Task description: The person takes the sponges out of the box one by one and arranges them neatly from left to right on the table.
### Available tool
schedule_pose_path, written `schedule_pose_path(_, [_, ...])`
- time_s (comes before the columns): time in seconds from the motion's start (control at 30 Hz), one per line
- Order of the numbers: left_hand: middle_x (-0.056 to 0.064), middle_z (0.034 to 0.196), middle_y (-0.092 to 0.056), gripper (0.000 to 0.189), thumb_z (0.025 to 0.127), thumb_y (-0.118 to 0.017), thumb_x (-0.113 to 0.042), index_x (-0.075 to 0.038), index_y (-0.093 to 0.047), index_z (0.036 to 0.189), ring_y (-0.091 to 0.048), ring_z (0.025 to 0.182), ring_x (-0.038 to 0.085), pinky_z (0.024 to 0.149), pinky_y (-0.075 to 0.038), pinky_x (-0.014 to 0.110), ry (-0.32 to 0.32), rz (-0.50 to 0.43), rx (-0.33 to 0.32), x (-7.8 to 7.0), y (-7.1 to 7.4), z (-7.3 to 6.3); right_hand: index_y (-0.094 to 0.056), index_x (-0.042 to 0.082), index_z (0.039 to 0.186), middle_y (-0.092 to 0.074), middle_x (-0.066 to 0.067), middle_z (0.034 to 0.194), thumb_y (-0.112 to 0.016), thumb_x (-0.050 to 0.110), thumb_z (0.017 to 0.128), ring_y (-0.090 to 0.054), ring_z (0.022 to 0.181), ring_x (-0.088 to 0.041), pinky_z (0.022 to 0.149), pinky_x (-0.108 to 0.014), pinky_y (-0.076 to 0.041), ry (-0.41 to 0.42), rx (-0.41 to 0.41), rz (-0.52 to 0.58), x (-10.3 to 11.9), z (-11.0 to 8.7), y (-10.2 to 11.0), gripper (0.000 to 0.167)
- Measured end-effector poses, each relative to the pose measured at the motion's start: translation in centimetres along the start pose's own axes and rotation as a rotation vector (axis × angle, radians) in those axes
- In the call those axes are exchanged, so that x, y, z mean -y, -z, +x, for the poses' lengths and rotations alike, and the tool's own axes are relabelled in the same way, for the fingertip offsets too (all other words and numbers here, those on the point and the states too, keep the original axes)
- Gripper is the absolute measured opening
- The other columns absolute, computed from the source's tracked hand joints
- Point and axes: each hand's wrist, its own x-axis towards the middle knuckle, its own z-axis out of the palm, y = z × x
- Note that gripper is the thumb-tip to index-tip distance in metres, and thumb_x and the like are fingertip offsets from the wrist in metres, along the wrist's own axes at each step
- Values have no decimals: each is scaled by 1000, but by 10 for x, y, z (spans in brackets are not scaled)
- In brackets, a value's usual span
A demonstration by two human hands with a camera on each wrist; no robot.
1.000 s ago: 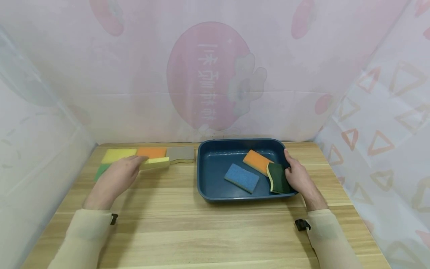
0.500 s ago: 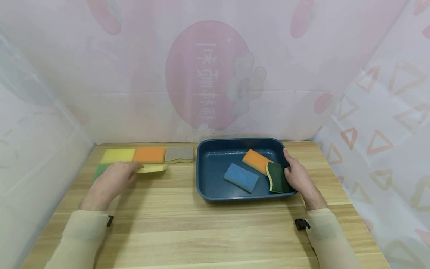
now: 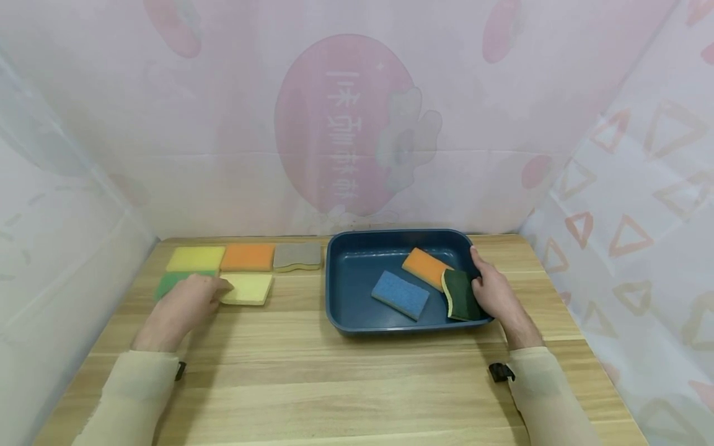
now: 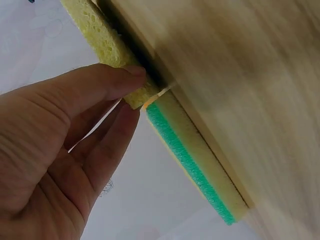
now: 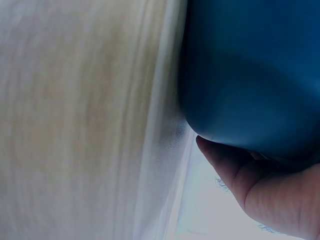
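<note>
My left hand (image 3: 186, 306) pinches the left end of a pale yellow sponge (image 3: 248, 289), thumb on one side and fingers on the other. In the left wrist view the porous edge of this yellow sponge (image 4: 102, 37) slants past the fingertips, close over the tabletop. Just beside it lies a green-topped sponge (image 4: 185, 155), partly covered by the hand in the head view. My right hand (image 3: 499, 297) grips the right wall of a dark blue rectangular basin (image 3: 357, 328). A blue sponge (image 3: 400, 295), an orange sponge (image 3: 426, 268) and a dark green sponge (image 3: 462, 296) lie inside.
Along the back left edge of the wooden table (image 3: 301, 378) runs a row of sponges: yellow (image 3: 195, 257), orange (image 3: 248, 256) and grey (image 3: 298, 255). The grey one lies near the basin's left wall. Printed cloth walls (image 3: 234, 124) enclose the back and sides.
My left hand has lowered the pale yellow sponge from over the back row to a spot in front of the orange one, beside the green sponge. The right hand and basin stay put.
</note>
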Motion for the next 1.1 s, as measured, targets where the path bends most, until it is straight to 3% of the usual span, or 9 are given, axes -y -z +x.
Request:
schedule_pose_path(0.3, [25,130,-86,42,91,-83,17,-1,-86,129,-83,120,52,96,-72,63,34,-29,-9,0,-2,-1,-16,3,187,-30,-42,184,-49,-5,112,-43,68,-23,74,-39,-44,-8,18,25,-1,-2,1,82])
schedule_pose_path(0.53, [25,126,-87,27,102,-77,13,-1,-86,124,-84,119,51,103,-70,68,33,-41,-10,0,-5,0,-19,2,186,-35,-42,182,-49,-5,111,-45,70,-23,76,-40,-46,-7,6,9,0,-3,-1,82])
schedule_pose_path(0.73, [28,132,-84,37,97,-77,19,5,-82,131,-81,125,53,109,-68,67,-12,-20,-24,-3,-4,1,-18,2,186,-35,-43,182,-49,-5,111,-44,69,-22,75,-39,-46,-9,10,9,-1,-2,-1,82])
schedule_pose_path(0.93, [28,135,-83,39,96,-89,8,5,-80,134,-81,124,51,107,-69,64,-74,33,-56,-25,4,10,-18,3,187,-36,-44,181,-49,-4,112,-44,66,-22,72,-38,-44,1,9,23,-1,-1,0,81])
schedule_pose_path(1.1, [27,139,-81,41,99,-92,-2,4,-80,138,-80,127,50,108,-69,64,-81,28,-55,-49,10,24,-18,2,186,-36,-44,181,-50,-4,112,-46,71,-24,76,-40,-47,8,7,11,0,1,0,81])
